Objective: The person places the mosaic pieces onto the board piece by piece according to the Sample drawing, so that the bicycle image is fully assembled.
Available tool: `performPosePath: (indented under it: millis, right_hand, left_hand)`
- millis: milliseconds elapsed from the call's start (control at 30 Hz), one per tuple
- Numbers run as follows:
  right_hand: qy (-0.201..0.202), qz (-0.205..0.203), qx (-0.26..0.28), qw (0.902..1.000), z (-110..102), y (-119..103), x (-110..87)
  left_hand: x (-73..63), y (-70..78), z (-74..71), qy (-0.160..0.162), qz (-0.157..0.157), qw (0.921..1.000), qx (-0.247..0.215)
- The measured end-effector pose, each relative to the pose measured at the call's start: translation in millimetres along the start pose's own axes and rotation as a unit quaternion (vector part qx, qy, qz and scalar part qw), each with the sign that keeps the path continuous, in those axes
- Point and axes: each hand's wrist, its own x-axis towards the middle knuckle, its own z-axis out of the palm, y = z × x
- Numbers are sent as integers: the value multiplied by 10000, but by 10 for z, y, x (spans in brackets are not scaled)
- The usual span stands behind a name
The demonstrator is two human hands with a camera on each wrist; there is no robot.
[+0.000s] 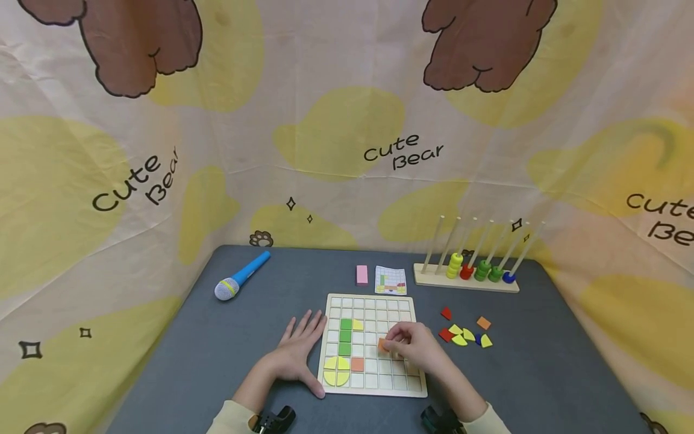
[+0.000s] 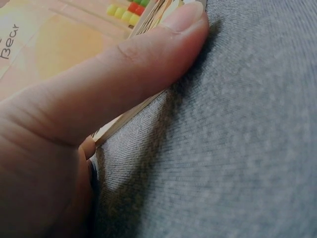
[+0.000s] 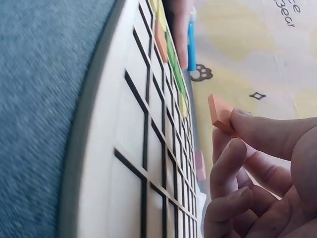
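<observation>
A white gridded board (image 1: pixel 386 382) lies on the dark table. My left hand (image 1: pixel 293 357) rests at its left edge, fingers spread, with the thumb (image 2: pixel 148 54) against the near corner in the left wrist view. Over the right half of the grid, my right hand (image 1: pixel 416 346) pinches an orange square tile (image 3: pixel 220 113) between thumb and fingertips; in the right wrist view the tile is raised off the board. Set in the grid are green squares (image 1: pixel 345 336), a yellow quarter-circle (image 1: pixel 358 325), yellow quarter-circles forming a disc (image 1: pixel 337 371) and an orange-red square (image 1: pixel 357 364).
Loose red, yellow, blue and orange pieces (image 1: pixel 459 340) lie right of the board. Behind it are a pink block (image 1: pixel 361 275) and a pattern card (image 1: pixel 390 281). A pegged bead counter (image 1: pixel 466 281) stands back right, a blue toy microphone (image 1: pixel 242 276) back left.
</observation>
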Motion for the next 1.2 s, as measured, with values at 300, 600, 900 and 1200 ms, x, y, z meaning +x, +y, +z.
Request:
performPosePath:
  millis: [300, 600, 900, 1200]
  right_hand:
    - [-411, -104, -121, 9990, 150, 19, 6]
    - [-591, -25, -383, 9975, 263, 8, -19]
    - [-458, -47, -787, 9958, 341, -29, -32]
    - [-351, 83, -983, 9945, 372, -47, -28]
  left_hand:
    - [12, -20, 11, 17, 12, 10000, 43]
    - [-2, -1, -6, 17, -11, 10000, 0]
    - [-9, -2, 0, 21, -11, 10000, 35]
    - [-8, 1, 4, 1, -45, 10000, 45]
